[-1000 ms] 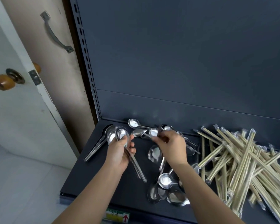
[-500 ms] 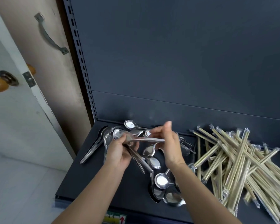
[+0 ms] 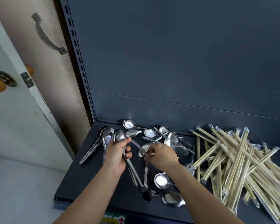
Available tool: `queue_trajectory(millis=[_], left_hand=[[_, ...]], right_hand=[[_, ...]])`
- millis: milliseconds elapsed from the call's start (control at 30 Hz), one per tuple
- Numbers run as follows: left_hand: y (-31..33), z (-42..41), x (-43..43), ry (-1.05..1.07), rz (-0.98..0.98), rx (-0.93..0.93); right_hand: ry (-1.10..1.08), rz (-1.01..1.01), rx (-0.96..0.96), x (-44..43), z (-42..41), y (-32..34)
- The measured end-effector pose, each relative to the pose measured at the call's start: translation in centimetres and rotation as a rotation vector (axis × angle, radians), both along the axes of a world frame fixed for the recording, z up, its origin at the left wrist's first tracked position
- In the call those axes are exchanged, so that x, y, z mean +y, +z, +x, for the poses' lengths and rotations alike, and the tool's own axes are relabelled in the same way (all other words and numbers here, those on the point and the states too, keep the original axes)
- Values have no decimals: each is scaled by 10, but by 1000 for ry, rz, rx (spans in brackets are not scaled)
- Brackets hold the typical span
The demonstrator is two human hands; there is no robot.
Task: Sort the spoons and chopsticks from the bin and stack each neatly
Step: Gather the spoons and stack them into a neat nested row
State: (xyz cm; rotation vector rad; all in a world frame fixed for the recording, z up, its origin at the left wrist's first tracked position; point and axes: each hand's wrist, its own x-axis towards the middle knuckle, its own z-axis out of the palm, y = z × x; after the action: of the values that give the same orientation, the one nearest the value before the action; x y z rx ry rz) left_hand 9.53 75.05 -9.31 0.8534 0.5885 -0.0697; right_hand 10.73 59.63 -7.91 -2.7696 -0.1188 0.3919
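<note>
Left hand (image 3: 118, 152) grips nested steel spoons (image 3: 119, 137) near the shelf's (image 3: 81, 183) left edge; right hand (image 3: 162, 155) apparently pinches a single spoon (image 3: 144, 151).

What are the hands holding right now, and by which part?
The left hand grips a nested stack of spoons by the handles, just below the bowls. The right hand pinches one spoon near its bowl.

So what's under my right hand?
A shiny steel spoon pinched by the right hand, over loose steel spoons on the dark grey shelf. Anything directly beneath the palm is hidden.
</note>
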Motion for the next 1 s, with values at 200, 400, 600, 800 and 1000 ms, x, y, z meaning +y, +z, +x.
queue_trajectory(millis=[200, 400, 600, 800, 1000], left_hand=[[8, 0, -2, -32, 61, -58], [21, 4, -5, -56, 2, -193], [28, 3, -10, -79, -50, -225], [13, 1, -8, -182, -99, -184], [-3, 3, 7, -68, -21, 24]], right_hand=[[-225, 1144, 131, 1, 6, 23], [-131, 1441, 329, 1, 3, 65], [-77, 672, -222, 16, 9, 47], [-7, 634, 42, 30, 13, 34], [-101, 609, -64, 26, 45, 15]])
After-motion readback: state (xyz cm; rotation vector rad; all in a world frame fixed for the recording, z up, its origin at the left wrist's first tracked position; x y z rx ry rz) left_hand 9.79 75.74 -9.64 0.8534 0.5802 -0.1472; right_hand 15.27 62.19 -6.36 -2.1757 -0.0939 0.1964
